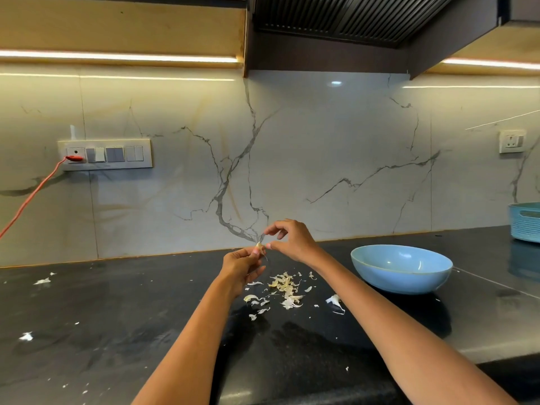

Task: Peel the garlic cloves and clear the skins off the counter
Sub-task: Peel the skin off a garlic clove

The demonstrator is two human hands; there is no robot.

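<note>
1. Two bare hands meet above a dark bench, in front of a veined marble wall: the left hand (242, 263) pinches a garlic clove (259, 246) between thumb and fingertips, holding it up in the air.

2. The right hand (287, 236) sits just beside the clove, thumb and forefinger pinched on what looks like a thin strip of skin (262, 237) lifting off its top; the strip is too fine to make out clearly.

3. Below the hands a loose heap of skins (285, 289) lies on the bench, with stray flakes (42, 281) scattered well to the left and toward the near edge.

4. A blue bowl (401, 268) stands on the bench to the right, near the heap; whether any peeled cloves lie inside cannot be told from this angle.

5. The step in hand appears to be the peeling itself, with the clearing of the bench not yet begun.

6. The next move probably calls for a steady pull away from the clove while the left hand keeps its grip, then letting the skin drop onto the heap and, most likely, setting the bare clove in the bowl.

7. A blue basket (524, 222) stands at the far right, against the wall.
</note>
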